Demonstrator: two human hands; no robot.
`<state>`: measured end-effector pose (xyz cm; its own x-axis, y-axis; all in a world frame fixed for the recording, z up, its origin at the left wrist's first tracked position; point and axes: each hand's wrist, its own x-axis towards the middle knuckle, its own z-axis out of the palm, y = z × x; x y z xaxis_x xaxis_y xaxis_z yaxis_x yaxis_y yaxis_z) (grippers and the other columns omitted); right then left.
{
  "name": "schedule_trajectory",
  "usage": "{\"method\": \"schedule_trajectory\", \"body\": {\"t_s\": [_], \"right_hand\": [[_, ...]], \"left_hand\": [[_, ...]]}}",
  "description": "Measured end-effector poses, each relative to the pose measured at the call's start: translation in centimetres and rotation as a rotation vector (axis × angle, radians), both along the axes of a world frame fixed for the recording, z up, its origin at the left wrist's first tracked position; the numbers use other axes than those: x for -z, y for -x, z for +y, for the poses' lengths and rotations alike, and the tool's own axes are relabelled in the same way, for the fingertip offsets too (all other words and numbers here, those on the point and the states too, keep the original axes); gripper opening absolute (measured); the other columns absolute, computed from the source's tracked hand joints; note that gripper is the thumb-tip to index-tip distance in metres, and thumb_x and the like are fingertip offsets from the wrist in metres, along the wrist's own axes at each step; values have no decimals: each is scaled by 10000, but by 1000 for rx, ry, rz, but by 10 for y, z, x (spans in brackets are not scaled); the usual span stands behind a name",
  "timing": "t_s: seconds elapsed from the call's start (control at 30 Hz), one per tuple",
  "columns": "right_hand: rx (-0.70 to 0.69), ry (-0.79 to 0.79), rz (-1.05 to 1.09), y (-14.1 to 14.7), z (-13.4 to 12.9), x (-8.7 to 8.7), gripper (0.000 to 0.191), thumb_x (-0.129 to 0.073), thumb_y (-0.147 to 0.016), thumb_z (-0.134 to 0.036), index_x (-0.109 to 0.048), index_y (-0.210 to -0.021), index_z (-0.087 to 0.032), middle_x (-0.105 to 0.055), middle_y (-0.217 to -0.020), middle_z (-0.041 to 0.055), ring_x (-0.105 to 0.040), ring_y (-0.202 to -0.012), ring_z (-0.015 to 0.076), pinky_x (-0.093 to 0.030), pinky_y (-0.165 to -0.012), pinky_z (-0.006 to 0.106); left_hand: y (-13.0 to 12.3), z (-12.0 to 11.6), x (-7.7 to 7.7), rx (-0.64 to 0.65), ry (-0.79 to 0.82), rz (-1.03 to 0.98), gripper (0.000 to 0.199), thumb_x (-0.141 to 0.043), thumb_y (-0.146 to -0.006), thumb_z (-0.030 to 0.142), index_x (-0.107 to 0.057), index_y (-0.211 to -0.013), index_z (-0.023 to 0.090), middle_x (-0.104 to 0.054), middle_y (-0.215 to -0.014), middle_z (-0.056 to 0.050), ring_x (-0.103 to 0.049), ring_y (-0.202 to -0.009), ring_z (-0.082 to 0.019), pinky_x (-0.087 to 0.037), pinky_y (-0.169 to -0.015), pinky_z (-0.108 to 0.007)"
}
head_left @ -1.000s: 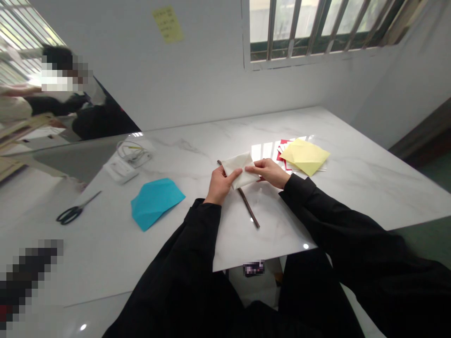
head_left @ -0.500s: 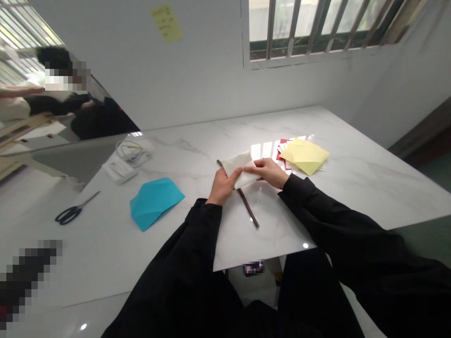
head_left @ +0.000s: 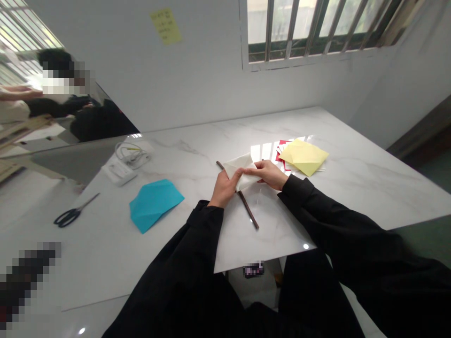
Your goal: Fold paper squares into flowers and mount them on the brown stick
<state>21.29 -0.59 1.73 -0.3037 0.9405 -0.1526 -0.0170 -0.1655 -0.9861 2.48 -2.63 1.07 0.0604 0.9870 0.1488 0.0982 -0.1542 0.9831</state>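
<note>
Folded white paper point(head_left: 240, 171) at mid-table, pinched between both hands: left hand point(head_left: 224, 190) cupping its near side, thumb pressed on top; right hand point(head_left: 268, 172) pinching in from 3 o'clock, fingers flat along the upper face. Dark wooden stick point(head_left: 247, 210) passing beneath it, on marble tabletop point(head_left: 369, 188). Several folds already made, probably; inner layers and far corner hidden behind fingers. Cyan folded paper point(head_left: 153, 205) at 8 o'clock, yellow folded paper point(head_left: 303, 157) at 2 o'clock over red-edged sheets point(head_left: 283, 151), black-handled scissors point(head_left: 68, 217) farther out at 8 o'clock.
</note>
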Motion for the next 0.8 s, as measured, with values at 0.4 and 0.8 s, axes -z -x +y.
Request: {"method": "schedule_trajectory", "body": {"t_s": [0.4,0.8], "right_hand": [[71,-20,-53,-4,3,-2,338,-873,-790,-463,-814,-930,-161,-801,-903,69,-672,-712,128,-443,-556,198],[20,-42,-18,-5,6,6,375,-876,-785,-441,-830,-1016,-150,-820,-973,94,-719,-745,159,-510,-607,227]], "left_hand": [[9,2,-11,20,107,-69,508,-889,-718,529,-765,-1014,135,-700,-776,-31,-526,-559,-117,-374,-456,-234],[8,2,-8,-16,105,-52,499,-896,-698,547,-779,-917,113,-716,-699,-46,-556,-547,-143,-413,-461,-256]]}}
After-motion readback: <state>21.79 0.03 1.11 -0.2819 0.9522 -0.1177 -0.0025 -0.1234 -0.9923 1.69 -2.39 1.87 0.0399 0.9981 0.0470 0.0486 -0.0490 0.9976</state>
